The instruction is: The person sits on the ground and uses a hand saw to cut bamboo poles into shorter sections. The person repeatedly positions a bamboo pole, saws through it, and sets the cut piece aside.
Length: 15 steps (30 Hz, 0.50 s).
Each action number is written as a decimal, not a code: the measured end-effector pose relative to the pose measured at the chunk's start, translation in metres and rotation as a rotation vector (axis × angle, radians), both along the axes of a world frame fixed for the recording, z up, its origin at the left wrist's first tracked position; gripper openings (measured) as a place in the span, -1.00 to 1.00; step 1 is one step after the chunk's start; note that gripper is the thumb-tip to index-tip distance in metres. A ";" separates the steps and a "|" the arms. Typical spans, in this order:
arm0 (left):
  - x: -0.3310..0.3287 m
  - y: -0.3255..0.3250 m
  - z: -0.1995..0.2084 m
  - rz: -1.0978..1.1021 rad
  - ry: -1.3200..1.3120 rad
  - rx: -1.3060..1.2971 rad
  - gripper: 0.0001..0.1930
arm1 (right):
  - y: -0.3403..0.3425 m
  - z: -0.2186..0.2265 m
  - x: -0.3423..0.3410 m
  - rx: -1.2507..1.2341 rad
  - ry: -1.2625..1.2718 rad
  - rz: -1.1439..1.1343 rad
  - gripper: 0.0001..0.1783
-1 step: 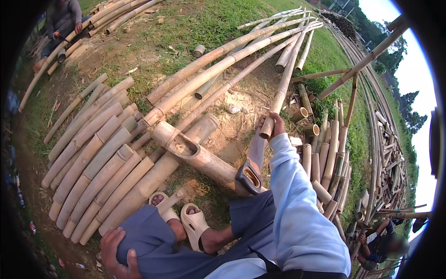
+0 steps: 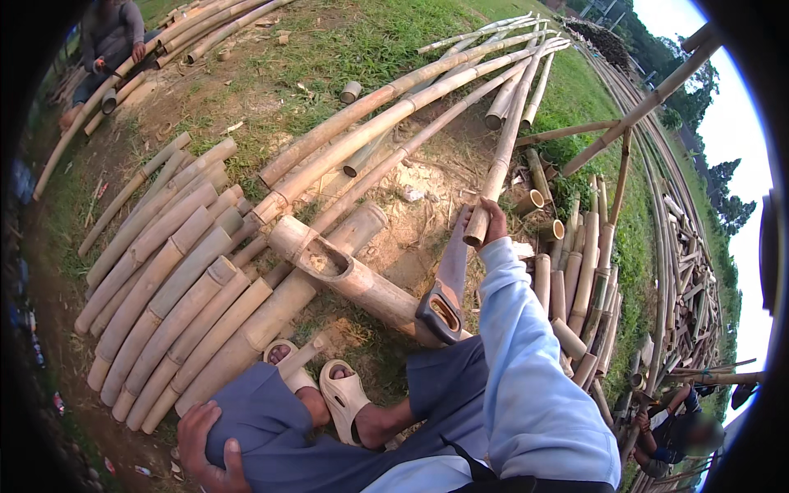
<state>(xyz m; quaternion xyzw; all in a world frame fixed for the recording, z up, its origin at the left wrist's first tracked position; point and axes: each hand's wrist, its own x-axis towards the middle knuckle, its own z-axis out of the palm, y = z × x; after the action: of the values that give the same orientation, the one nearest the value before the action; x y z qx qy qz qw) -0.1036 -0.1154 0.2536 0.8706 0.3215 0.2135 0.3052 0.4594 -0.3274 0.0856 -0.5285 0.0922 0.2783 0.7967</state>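
Observation:
My right hand [image 2: 491, 220] is wrapped round the near end of a long bamboo pole [image 2: 501, 168], which runs away from me to the far right. Just left of that hand, a handsaw [image 2: 453, 263] with a dark handle leans against a thick bamboo piece [image 2: 374, 289]. That piece has an open notch cut in its upper side and lies across another thick bamboo length [image 2: 362, 223]. My left hand [image 2: 215, 448] rests on my left knee, fingers apart, holding nothing.
Cut bamboo lengths [image 2: 177, 287] lie in a row at left, more [image 2: 585, 263] at right. Long poles [image 2: 394, 99] stretch away ahead. Bamboo supports [image 2: 641, 111] slant across the right. One person [image 2: 115, 37] sits far left with a tool; another [image 2: 670, 427] is at lower right.
My right hand and the pole's near end have shifted very slightly to the right. My left hand and the handsaw stay where they were.

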 end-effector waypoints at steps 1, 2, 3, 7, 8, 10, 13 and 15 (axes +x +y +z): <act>-0.001 -0.001 0.000 0.015 -0.004 0.002 -0.57 | -0.017 -0.012 0.011 0.131 0.032 0.034 -0.61; 0.000 -0.002 -0.001 0.020 -0.009 -0.002 -0.58 | -0.038 -0.022 0.018 0.256 0.060 0.059 -0.60; -0.001 -0.003 0.000 0.049 0.000 0.007 -0.58 | -0.014 -0.013 0.002 0.249 0.066 -0.067 -0.60; 0.000 0.002 -0.005 0.003 -0.036 0.000 -0.62 | -0.010 -0.017 -0.002 0.306 0.031 0.003 -0.71; 0.001 0.001 -0.006 0.003 -0.053 -0.007 -0.63 | -0.010 -0.010 -0.004 0.323 0.056 -0.022 -0.72; -0.001 -0.002 -0.006 0.008 -0.086 -0.013 -0.64 | -0.006 0.009 -0.012 0.248 0.024 -0.076 -0.70; 0.001 -0.002 -0.002 0.013 -0.106 -0.008 -0.65 | -0.005 0.042 -0.027 0.170 -0.017 -0.116 -0.71; 0.001 -0.003 0.001 0.013 -0.054 -0.035 -0.64 | -0.005 0.053 -0.056 0.136 -0.018 -0.131 -0.71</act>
<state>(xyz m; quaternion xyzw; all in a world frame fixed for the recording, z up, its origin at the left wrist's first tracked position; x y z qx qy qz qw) -0.1027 -0.1182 0.2546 0.8570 0.3225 0.2333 0.3274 0.4034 -0.3322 0.1388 -0.4687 0.1002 0.2264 0.8480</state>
